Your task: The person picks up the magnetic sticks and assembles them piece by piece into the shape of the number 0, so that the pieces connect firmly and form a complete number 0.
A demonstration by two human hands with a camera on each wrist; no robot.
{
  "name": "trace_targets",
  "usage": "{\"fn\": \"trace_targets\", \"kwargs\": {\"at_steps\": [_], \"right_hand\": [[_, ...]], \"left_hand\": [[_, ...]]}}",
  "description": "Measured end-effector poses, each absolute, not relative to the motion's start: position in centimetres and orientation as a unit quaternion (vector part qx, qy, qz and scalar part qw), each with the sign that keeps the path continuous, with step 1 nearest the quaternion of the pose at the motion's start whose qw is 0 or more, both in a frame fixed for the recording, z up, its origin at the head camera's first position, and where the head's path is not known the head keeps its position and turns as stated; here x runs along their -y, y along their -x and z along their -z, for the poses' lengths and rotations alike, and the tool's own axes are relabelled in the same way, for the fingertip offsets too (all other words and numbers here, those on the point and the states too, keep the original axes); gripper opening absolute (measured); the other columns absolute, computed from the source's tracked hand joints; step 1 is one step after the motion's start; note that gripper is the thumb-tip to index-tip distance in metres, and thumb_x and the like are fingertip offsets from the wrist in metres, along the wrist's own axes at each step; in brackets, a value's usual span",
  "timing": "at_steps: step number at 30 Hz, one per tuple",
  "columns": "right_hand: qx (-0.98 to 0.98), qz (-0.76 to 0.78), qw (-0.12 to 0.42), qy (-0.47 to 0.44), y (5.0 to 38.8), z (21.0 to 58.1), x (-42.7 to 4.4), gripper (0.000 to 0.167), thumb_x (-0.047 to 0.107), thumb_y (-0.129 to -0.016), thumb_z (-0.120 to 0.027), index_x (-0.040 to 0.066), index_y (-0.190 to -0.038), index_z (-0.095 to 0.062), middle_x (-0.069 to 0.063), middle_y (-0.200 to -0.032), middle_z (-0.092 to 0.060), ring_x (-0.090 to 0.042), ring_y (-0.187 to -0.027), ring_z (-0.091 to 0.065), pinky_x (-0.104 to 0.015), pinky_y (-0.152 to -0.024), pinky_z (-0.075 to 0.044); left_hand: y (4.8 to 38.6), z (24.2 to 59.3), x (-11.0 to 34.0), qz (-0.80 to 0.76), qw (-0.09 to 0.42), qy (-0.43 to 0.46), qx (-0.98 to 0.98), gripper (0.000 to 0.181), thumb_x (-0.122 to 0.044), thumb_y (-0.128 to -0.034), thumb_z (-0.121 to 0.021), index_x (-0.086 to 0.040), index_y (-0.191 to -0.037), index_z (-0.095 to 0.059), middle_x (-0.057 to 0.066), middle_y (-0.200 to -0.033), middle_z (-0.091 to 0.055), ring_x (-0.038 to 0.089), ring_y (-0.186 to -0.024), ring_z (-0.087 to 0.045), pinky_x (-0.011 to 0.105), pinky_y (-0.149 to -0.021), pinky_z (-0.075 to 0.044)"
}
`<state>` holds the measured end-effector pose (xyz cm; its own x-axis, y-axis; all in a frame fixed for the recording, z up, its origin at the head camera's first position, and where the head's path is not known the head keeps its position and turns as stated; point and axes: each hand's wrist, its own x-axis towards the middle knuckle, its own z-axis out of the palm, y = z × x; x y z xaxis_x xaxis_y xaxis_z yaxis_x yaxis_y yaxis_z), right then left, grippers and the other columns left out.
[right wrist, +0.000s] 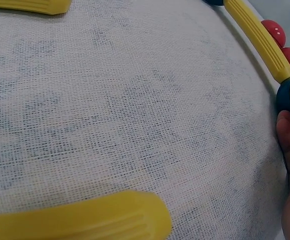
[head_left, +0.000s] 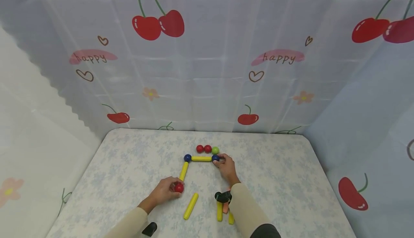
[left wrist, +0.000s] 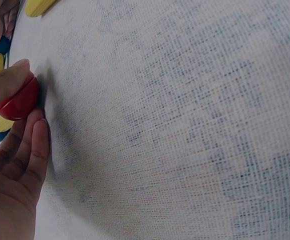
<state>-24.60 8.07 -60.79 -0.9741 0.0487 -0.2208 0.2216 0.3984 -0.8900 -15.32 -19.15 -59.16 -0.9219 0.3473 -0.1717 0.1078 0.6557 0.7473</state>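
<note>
My left hand (head_left: 165, 190) pinches a red ball (head_left: 179, 187) at the lower end of a yellow rod (head_left: 183, 171); the left wrist view shows thumb and fingers round the ball (left wrist: 22, 101). That rod's upper end meets a blue ball (head_left: 187, 158). From there another yellow rod (head_left: 201, 158) runs right to a second blue ball (head_left: 215, 158), which my right hand (head_left: 227, 168) holds between thumb and fingers. In the right wrist view the same blue ball (right wrist: 286, 95) sits at the rod's end (right wrist: 259, 40).
Behind the upper rod lie two red balls (head_left: 199, 148) and a green ball (head_left: 215, 150). A loose yellow rod (head_left: 191, 206) lies between my arms. Beside my right forearm are yellow rods (head_left: 219, 211) and an orange piece (head_left: 225, 208), partly hidden.
</note>
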Motion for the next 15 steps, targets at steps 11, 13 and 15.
{"fn": "trace_targets", "kwargs": {"at_steps": [11, 13, 15], "right_hand": [[-0.835, 0.540, 0.075, -0.074, 24.60, 60.74, -8.10, 0.034, 0.017, -0.091, -0.068, 0.006, -0.122, -0.061, -0.009, -0.111, -0.062, -0.019, -0.089, -0.057, -0.036, -0.078, -0.049], [-0.836, 0.539, 0.074, -0.073, 24.55, 60.72, -8.09, 0.034, 0.016, -0.091, -0.068, 0.006, -0.123, -0.061, -0.010, -0.110, -0.062, -0.019, -0.089, -0.058, -0.036, -0.078, -0.049], [-0.836, 0.538, 0.073, -0.075, 24.55, 60.71, -8.08, 0.034, 0.016, -0.090, -0.068, 0.006, -0.122, -0.061, -0.010, -0.110, -0.063, -0.019, -0.090, -0.058, -0.037, -0.078, -0.049]], "left_hand": [[15.88, 58.99, 18.92, -0.394, 0.176, -0.128, -0.893, 0.035, -0.014, -0.0786, -0.080, -0.017, -0.110, -0.065, 0.001, -0.098, -0.054, 0.015, -0.084, -0.051, 0.028, -0.069, -0.045], [16.06, 59.03, 18.81, -0.387, 0.181, -0.126, -0.895, 0.034, -0.014, -0.0781, -0.081, -0.017, -0.109, -0.066, 0.001, -0.098, -0.054, 0.015, -0.084, -0.051, 0.030, -0.070, -0.045], [16.15, 59.06, 18.65, -0.387, 0.181, -0.125, -0.896, 0.033, -0.014, -0.0777, -0.081, -0.017, -0.107, -0.066, 0.002, -0.098, -0.054, 0.016, -0.084, -0.051, 0.030, -0.070, -0.046]]}}
